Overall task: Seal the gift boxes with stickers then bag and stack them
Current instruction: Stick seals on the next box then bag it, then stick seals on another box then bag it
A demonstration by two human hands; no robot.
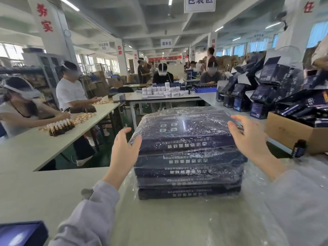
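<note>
**Busy packing room, with a pile of bagged boxes on the table**

Pale and smooth, the table (44, 192) fills the near part of the view. At its near left corner lies one dark blue box (21, 233), cut off by the edge of the picture. Loose clear plastic (266, 192) is spread over the right side of the table.

Two arms in grey sleeves reach forward. Between them sits the pile of gift boxes (190, 157), in the middle of the table. The boxes are flat and dark blue, one on top of the other, each wrapped in a shiny clear bag.

The left hand (122, 150) is beside the top left corner of the pile. Its fingers are apart and a bit bent, and they hold nothing. The thumb is right at the plastic. The right hand (248, 137) is at the top right edge of the pile. Its fingers are straight and apart, and they hold nothing too.

Just past the right hand stands a brown cardboard box (291, 134) full of dark packs. Behind it, many open dark boxes (262, 96) are heaped on the table.

Farther off on the left, two people sit at a long table with little brown bottles (61, 126). In the middle, another table holds white jars (165, 91), and more people work behind it. High up hangs a white sign (199, 3).
</note>
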